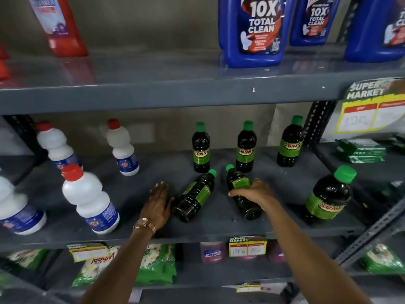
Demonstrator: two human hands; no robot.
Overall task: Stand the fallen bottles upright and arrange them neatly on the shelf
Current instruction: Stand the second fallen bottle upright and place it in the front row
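Head view: right hand [255,193] fingers clenched around 1 fallen bottle [243,194] mid-shelf; left hand [158,201] released, flat beside another fallen bottle [194,197]. Best pivoted on base, cap up, beside upright row.

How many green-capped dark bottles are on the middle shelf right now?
6: three upright at the back, one upright front right, two lying down, beside the left hand and under the right hand.
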